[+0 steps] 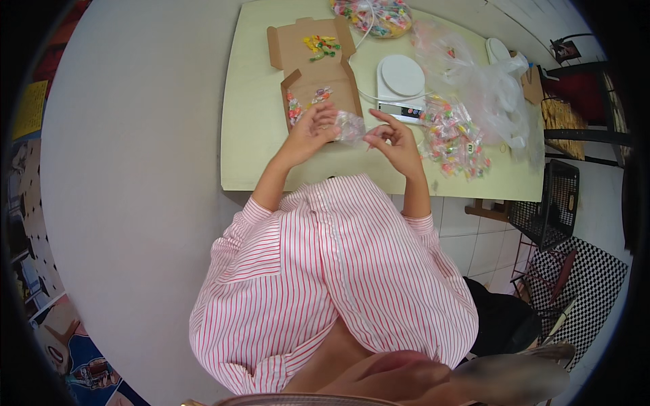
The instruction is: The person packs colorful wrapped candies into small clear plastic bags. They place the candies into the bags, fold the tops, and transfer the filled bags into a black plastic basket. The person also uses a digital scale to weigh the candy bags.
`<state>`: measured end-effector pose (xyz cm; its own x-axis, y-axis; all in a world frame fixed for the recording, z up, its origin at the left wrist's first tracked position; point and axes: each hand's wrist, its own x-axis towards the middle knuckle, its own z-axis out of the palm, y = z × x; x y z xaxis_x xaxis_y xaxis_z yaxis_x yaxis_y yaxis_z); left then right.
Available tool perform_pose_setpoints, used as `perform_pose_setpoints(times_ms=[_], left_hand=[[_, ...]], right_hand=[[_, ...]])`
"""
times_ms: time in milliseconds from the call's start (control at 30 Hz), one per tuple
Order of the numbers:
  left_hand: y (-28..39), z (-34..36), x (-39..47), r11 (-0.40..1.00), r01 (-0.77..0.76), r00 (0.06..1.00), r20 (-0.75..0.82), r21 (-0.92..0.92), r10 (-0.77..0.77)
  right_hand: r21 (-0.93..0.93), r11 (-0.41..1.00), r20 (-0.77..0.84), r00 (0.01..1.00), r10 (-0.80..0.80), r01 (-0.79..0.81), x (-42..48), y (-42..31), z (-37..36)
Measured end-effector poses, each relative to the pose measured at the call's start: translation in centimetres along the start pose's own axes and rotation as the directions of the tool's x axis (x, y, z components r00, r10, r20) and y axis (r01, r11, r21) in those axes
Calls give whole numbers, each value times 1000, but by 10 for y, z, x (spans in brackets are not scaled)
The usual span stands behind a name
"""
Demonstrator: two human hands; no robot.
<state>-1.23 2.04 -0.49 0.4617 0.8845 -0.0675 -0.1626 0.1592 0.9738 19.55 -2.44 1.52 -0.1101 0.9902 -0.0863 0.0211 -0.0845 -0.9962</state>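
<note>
A small clear plastic bag (350,127) is held above the near edge of an open cardboard box (325,83). My left hand (315,124) grips the bag's left end between thumb and fingers. At its right end, my right hand (396,139) pinches the bag's edge, its index finger stretched out. Wrapped candies (294,109) lie inside the box, partly hidden by my left hand. More yellow and green wrapped candies (322,46) rest on the box's opened lid. Glare and creases hide what the bag contains.
A white digital kitchen scale (402,76) with a cable stands right of the box. Small bags of candies (454,142) are piled beside it, near large clear plastic bags (487,91). A big candy bag (376,18) sits at the back. A black plastic crate (548,203) is beyond the table's right edge.
</note>
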Motion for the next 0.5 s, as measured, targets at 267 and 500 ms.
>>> perform_pose_setpoints(times_ms=[267,500], left_hand=[[14,-11,-20,991,-75,976,-214,-115,49],[26,-22,-27,997,-57,928,-365,56,74]], right_hand=[[169,985,-9,999,-34,35,23,-22,53],[151,989,-29,1000,1,4,35,-19,71]])
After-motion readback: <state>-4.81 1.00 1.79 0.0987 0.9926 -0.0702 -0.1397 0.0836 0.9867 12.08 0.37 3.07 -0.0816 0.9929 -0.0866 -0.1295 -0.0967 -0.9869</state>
